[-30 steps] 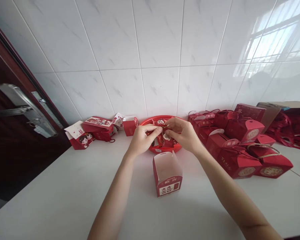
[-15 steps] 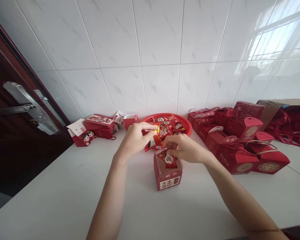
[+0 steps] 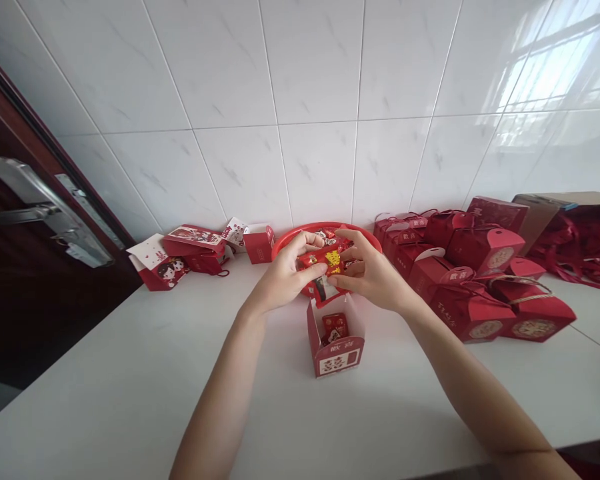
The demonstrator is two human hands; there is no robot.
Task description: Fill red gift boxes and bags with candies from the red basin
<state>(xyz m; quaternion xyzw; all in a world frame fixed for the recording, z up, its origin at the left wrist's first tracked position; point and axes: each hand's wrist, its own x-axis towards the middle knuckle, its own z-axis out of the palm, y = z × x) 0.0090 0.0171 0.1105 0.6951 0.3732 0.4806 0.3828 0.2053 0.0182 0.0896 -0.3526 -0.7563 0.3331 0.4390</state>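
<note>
My left hand (image 3: 291, 272) pinches a red candy packet (image 3: 333, 259) with yellow print, held above the basket's near side. Curled around the packet's right end, my right hand (image 3: 373, 272) has its thumb below and fingers above, seemingly touching it. Just under both hands, a red gift box (image 3: 339, 361) with a white label stands with its top open. Inside that box lies a small red packet (image 3: 335, 325). Behind the hands, a red plastic basket (image 3: 283, 244) holds several wrapped candies, partly hidden by my fingers.
Several red gift boxes (image 3: 473, 310) with ribbons and cord handles crowd the right side. Beyond them sits a cardboard box (image 3: 550, 217) beside red ribbons (image 3: 580, 247). More red boxes (image 3: 195, 241) stand left along the tiled wall. A dark door (image 3: 25, 287) borders the white table (image 3: 145, 380).
My right hand has left the gift box and moved up to the packet at my left hand. A small packet now rests lower in the box. The view has shifted slightly.
</note>
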